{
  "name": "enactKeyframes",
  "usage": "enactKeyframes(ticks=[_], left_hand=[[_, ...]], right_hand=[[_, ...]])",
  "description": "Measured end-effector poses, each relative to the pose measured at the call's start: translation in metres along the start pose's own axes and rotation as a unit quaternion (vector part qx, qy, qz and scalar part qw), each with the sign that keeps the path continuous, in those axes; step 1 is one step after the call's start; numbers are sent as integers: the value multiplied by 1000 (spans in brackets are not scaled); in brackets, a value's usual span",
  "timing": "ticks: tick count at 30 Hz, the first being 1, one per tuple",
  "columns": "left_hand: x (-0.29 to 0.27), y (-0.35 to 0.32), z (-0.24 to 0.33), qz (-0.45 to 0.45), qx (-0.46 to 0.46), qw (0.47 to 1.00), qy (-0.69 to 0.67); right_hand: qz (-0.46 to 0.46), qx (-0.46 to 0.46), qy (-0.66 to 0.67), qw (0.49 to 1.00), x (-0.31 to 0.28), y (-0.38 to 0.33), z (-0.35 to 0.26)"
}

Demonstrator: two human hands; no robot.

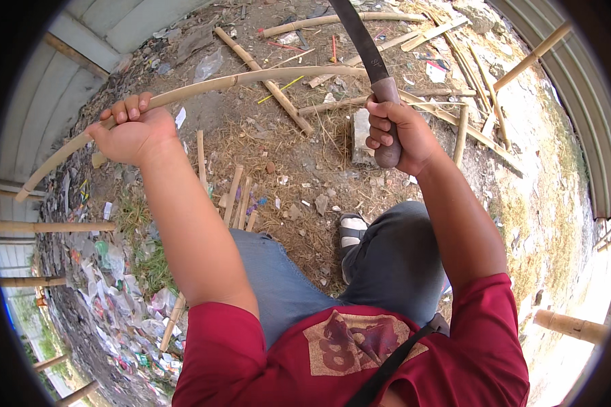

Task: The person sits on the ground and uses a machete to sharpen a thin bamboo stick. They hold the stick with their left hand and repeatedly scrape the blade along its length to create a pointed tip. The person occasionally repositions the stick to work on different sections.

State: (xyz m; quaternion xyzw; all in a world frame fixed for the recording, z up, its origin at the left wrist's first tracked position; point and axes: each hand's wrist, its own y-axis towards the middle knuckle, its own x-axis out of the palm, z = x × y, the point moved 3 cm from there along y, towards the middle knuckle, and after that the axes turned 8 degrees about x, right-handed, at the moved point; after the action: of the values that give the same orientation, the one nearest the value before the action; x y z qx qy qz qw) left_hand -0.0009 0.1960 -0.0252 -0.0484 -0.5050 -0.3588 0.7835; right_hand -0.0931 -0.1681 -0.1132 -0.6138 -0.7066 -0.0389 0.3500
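Note:
My left hand [132, 129] grips a long, pale bamboo strip [210, 85], which passes through the palm and runs across in front of me toward the right. Its near-left end sticks out beyond the fingers. In my right hand [404, 132] is a machete [365, 47], held by its thick brown wooden handle, with the dark blade pointing up and away. The far end of the strip reaches close to the blade's base; whether they touch, I cannot tell. Below the right hand sits a grey concrete block [363, 139].
Cut bamboo pieces [265, 81] lie across the dirt ahead, more of them at the far right. Short split pieces [236, 197] are by my left knee. Plastic litter [115, 292] covers the ground at left. Corrugated metal sheeting [570, 88] stands at right, and bamboo poles [570, 325] jut in.

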Motion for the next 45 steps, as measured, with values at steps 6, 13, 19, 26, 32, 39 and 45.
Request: enactKeyframes(ticks=[6, 13, 19, 26, 32, 39, 45], left_hand=[[-42, 15, 53, 78, 22, 996, -45], [-100, 29, 46, 121, -54, 990, -46], [-122, 30, 46, 143, -115, 978, -96], [-123, 25, 51, 86, -132, 985, -71], [-113, 26, 45, -116, -191, 974, -47], [-121, -1, 40, -378, -422, 567, 598], [-87, -8, 33, -480, -64, 642, 594]], right_hand=[[-21, -9, 65, 998, 63, 39, 30], [7, -24, 4, 1000, 100, 70, 57], [12, -26, 8, 1000, 101, 92, 75], [-5, -30, 65, 997, 103, 90, 73], [20, -56, 93, 994, 87, 81, 58], [133, -109, 99, 980, 46, 81, 42], [150, -155, 97, 972, 16, 80, 23]])
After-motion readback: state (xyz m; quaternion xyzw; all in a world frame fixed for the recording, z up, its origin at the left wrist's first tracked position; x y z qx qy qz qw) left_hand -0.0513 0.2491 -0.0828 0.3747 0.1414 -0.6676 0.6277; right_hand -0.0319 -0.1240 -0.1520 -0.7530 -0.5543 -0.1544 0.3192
